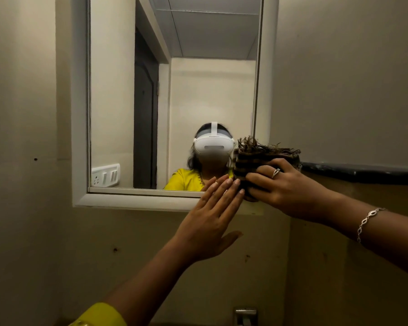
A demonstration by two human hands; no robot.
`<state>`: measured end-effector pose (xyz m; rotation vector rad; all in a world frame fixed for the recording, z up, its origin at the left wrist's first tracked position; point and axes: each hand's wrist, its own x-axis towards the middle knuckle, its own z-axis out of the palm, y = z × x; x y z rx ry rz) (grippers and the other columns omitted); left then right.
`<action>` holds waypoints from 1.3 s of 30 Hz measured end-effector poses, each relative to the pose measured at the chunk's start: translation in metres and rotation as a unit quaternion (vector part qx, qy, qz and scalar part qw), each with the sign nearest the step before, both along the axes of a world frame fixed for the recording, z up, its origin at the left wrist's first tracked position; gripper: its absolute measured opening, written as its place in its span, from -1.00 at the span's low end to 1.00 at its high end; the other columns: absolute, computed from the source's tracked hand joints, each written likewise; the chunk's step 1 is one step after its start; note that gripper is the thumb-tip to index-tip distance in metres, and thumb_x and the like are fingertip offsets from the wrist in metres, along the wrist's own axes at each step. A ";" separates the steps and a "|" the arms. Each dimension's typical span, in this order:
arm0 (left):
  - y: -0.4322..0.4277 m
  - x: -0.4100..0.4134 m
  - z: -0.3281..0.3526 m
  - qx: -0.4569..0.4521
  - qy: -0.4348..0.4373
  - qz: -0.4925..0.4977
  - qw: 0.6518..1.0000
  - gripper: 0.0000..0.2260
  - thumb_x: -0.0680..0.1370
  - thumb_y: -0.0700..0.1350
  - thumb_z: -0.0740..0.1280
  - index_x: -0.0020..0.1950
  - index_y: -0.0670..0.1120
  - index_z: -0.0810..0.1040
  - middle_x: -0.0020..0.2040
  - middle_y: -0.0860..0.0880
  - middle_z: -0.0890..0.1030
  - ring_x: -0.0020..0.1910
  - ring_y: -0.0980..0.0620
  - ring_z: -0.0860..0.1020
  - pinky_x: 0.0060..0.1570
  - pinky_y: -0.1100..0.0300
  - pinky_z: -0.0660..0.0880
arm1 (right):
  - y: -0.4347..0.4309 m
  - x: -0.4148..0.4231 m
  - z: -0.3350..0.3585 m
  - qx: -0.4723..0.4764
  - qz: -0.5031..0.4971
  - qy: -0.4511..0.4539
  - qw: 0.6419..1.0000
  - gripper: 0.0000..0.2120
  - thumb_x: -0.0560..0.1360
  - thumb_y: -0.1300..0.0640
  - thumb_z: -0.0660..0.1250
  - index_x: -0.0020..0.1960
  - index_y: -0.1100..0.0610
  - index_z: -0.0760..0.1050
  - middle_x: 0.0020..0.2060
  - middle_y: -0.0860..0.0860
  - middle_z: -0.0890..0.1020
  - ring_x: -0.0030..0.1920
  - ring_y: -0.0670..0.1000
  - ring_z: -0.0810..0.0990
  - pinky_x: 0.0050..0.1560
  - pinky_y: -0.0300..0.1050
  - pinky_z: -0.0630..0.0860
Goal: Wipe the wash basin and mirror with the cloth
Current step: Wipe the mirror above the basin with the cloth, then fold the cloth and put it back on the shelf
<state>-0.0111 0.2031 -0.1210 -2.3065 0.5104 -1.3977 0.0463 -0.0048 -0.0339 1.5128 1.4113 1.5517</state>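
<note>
A wall mirror [174,90] in a pale frame [137,201] fills the upper middle of the view. My right hand [290,187] grips a folded brown striped cloth [259,158] with frayed fringe, pressed against the mirror's lower right corner. My left hand [212,215] is flat with fingers extended, fingertips resting at the mirror's bottom edge just left of the cloth. The wash basin is out of view.
A metal tap top [245,315] shows at the bottom edge. A dark ledge [363,171] runs along the right wall. Beige walls surround the mirror. The mirror reflects a person in a yellow top, a doorway and a switch plate.
</note>
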 end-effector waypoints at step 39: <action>-0.110 -0.059 0.127 -0.433 0.261 -0.381 0.774 -0.93 0.42 -0.08 0.38 -0.22 -0.03 0.53 -0.25 -0.12 0.58 -0.15 -0.15 0.61 -0.09 -0.15 0.58 | -0.097 -0.085 0.053 0.255 0.057 0.836 0.483 -0.42 0.34 -0.17 0.39 0.16 0.24 0.51 -0.06 0.13 0.54 -0.10 0.14 0.46 -0.10 -0.11 0.44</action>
